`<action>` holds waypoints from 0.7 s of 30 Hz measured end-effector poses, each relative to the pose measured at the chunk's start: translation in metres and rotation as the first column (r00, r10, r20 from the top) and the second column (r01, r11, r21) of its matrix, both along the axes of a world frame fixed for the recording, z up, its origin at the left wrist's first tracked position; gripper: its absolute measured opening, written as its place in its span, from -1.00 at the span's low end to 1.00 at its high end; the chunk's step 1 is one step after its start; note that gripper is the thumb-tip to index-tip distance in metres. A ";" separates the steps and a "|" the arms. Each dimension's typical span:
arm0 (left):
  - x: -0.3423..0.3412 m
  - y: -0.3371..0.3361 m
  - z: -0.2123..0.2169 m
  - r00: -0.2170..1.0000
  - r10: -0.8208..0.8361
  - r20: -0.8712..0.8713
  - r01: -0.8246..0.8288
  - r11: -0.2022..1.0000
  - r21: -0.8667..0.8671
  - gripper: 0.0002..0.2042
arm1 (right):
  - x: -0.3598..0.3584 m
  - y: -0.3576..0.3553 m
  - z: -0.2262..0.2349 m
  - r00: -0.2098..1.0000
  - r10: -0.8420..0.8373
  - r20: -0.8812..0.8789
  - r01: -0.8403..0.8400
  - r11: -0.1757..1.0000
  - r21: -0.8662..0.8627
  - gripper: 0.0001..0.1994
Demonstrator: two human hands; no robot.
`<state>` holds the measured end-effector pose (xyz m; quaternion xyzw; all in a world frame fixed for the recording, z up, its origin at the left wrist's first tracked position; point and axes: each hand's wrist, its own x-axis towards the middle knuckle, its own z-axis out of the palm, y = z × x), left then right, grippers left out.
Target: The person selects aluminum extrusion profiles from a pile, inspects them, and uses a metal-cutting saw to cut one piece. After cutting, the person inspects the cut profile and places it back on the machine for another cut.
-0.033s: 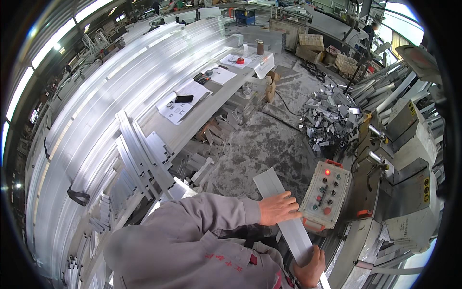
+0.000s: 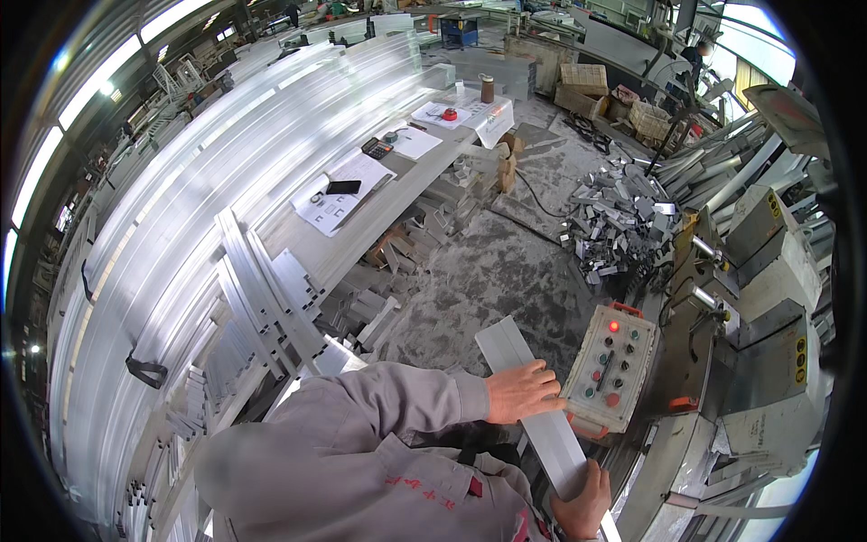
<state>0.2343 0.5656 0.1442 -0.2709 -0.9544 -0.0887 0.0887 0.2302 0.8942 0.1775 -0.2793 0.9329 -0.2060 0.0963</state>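
A long, flat silver aluminium profile (image 2: 553,444) slants in front of my body, its far end reaching over the grey floor. My left hand (image 2: 522,390) lies across its upper part with the fingers curled over the edge. Lower down, my right hand (image 2: 582,502) is closed around the profile's side, thumb on top. Just right of the profile stands a pale control box (image 2: 610,366) with a lit red lamp and several buttons; the fingertips of my left hand are close to its lower left edge. The profile's near end is partly hidden by my right hand.
A cutting machine (image 2: 768,379) with metal housings stands at the right. Small metal offcuts (image 2: 619,221) are heaped beyond the control box. Long profiles (image 2: 208,199) fill the left side. Papers, a phone (image 2: 343,188) and a calculator (image 2: 377,147) lie on the bench. Another person (image 2: 695,59) is far off.
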 end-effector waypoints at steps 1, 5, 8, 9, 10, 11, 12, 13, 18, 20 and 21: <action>-0.013 -0.005 -0.001 1.000 0.004 -0.004 -0.004 1.000 0.006 -0.24 | -0.014 -0.006 -0.001 0.998 0.029 -0.049 -0.031 0.999 -0.042 -0.12; -0.063 -0.026 -0.006 0.999 0.033 -0.032 -0.033 0.999 0.012 -0.23 | -0.070 -0.028 -0.001 0.990 0.090 -0.110 -0.078 0.991 0.112 -0.03; -0.109 -0.040 -0.003 0.999 0.050 -0.002 -0.050 0.998 0.043 -0.22 | -0.110 -0.056 -0.009 0.954 0.078 -0.289 -0.044 0.991 0.123 -0.13; -0.124 -0.045 -0.001 0.998 0.050 0.023 -0.051 0.998 0.044 -0.21 | -0.123 -0.063 -0.010 0.976 0.036 -0.215 -0.002 0.988 0.155 -0.08; -0.140 -0.049 0.002 0.997 0.045 0.057 -0.048 0.997 0.054 -0.21 | -0.136 -0.065 -0.009 0.986 0.004 -0.164 0.021 0.988 0.151 -0.09; -0.157 -0.053 0.004 0.998 0.026 0.056 -0.028 0.999 0.036 -0.21 | -0.150 -0.068 -0.010 0.993 -0.030 -0.116 0.047 0.988 0.144 -0.10; -0.175 -0.057 0.005 0.998 0.009 0.058 -0.011 1.000 0.029 -0.22 | -0.164 -0.071 -0.014 0.996 -0.062 -0.069 0.071 0.988 0.139 -0.11; -0.190 -0.058 0.004 0.997 -0.004 0.082 0.002 1.000 0.028 -0.22 | -0.178 -0.071 -0.018 0.994 -0.052 -0.100 0.068 0.983 0.168 -0.08; -0.263 -0.054 -0.013 0.986 -0.107 0.129 0.098 0.992 0.080 -0.28 | -0.220 -0.059 -0.037 0.985 -0.068 -0.158 0.105 0.964 0.244 -0.01; -0.286 -0.046 -0.019 0.982 -0.153 0.107 0.143 0.985 0.094 -0.32 | -0.227 -0.056 -0.041 0.979 -0.127 -0.162 0.158 0.969 0.192 -0.02; -0.296 -0.040 -0.021 0.981 -0.177 0.085 0.168 0.980 0.102 -0.35 | -0.231 -0.055 -0.042 0.974 -0.144 -0.175 0.175 0.968 0.179 -0.02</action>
